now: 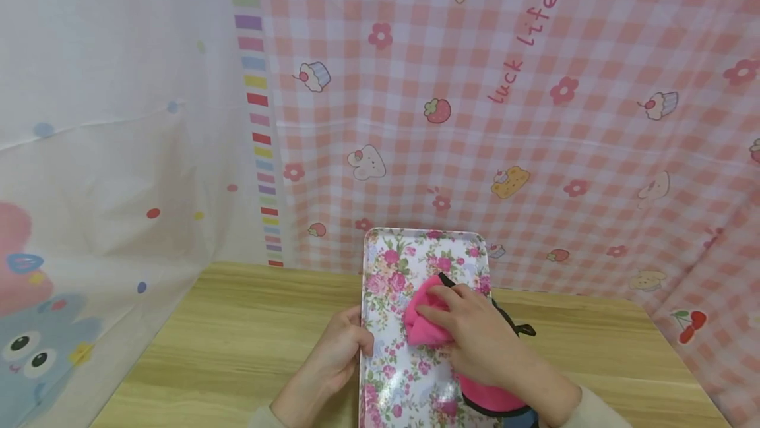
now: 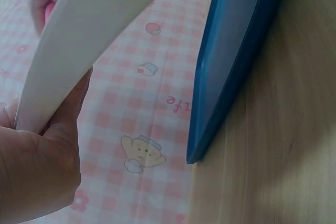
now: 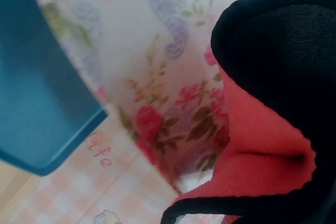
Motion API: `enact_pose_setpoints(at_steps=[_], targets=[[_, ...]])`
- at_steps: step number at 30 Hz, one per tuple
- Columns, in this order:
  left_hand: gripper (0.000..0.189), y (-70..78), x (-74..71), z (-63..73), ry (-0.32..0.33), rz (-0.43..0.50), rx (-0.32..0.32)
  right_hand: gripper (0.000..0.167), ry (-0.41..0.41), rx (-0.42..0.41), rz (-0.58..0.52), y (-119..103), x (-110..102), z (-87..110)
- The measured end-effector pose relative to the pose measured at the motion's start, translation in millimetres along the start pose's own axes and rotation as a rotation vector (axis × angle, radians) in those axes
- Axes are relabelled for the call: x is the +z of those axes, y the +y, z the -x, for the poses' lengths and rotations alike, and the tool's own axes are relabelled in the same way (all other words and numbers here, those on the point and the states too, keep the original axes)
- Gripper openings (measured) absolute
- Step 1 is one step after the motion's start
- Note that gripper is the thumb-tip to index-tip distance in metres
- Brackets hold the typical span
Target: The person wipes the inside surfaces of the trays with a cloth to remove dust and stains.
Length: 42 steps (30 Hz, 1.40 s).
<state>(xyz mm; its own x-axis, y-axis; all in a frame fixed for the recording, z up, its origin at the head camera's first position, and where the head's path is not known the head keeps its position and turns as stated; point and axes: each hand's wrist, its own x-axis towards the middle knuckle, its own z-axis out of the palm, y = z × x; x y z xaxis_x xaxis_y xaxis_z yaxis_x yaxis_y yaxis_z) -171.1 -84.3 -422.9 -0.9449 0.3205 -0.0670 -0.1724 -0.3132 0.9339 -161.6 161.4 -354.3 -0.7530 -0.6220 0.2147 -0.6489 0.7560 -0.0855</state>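
A white tray [image 1: 388, 362] with a pink rose print is held up at a tilt over the table. My left hand [image 1: 335, 352] grips its left edge, thumb on the printed face. In the left wrist view, the tray's plain pale side [image 2: 79, 40] runs up from that hand [image 2: 39, 161]. On the printed face, my right hand [image 1: 483, 332] holds a bunched pink cloth [image 1: 424, 322] with black edging, fingers curled into it. The rest of the cloth hangs below that hand; the right wrist view shows its pink side [image 3: 257, 124] and dark side [image 3: 283, 51].
A blue tray-like object [image 2: 231, 61] rests on the wooden table [image 1: 237, 329], largely hidden behind the printed tray in the head view. Its corner [image 3: 52, 135] shows in the right wrist view. A pink checked curtain [image 1: 415, 151] hangs behind the table, with a pale curtain [image 1: 119, 171] at left.
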Motion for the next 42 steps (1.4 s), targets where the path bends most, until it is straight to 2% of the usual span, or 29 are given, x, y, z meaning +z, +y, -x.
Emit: enact_pose_setpoints(at_steps=[13,26,34,42], targets=[[0.081,0.2,-1.6,-1.2,0.005,-0.006,-0.003,0.071,0.103,0.082,-0.006,13.2,3.5,18.4],[0.082,1.9,-3.9,0.9,0.014,-0.013,0.009,0.064,0.113,0.275,-0.107,9.8,9.1,25.2],[0.084,0.6,-3.6,0.4,0.012,-0.002,0.018,0.064,0.174,0.294,-0.14,2.7,13.9,28.4],[0.083,-0.3,-3.0,-0.3,0.035,0.013,0.031,0.066,0.116,0.38,-0.223,-8.9,15.8,21.7]])
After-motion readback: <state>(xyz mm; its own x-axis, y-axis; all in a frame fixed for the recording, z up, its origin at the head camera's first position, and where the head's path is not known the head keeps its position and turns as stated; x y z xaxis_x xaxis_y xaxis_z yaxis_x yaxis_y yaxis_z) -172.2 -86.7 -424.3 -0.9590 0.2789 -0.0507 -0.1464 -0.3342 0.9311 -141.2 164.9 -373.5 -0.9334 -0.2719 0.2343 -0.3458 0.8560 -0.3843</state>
